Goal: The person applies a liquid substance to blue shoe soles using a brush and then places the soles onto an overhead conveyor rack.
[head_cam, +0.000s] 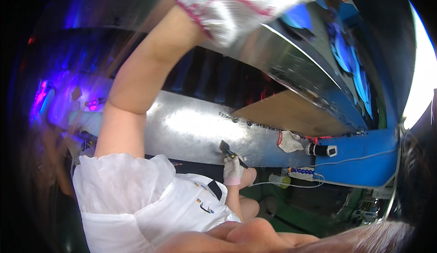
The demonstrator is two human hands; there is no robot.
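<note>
My left hand (239, 10) is raised close to the camera at the top edge, in a white knitted glove with dark red trim; bare skin shows beside the glove, and its fingers are partly cut off. Lower down, my right hand (233, 171), in a thin white glove with a pinkish cuff, grips a dark-handled brush (224, 147). The dark brush head points up over the near edge of a shiny metal bench top (194, 126). Farther right on the bench lies a white knitted glove (289, 142) with a red cuff.
A white-and-black cylindrical device (321, 150) lies by a blue panel (358, 164). A white cable crosses there, near a blue segmented hose (302, 171). A brown board (293, 113) stands behind the bench, below a long metal edge. Blue pieces (348, 61) are at upper right.
</note>
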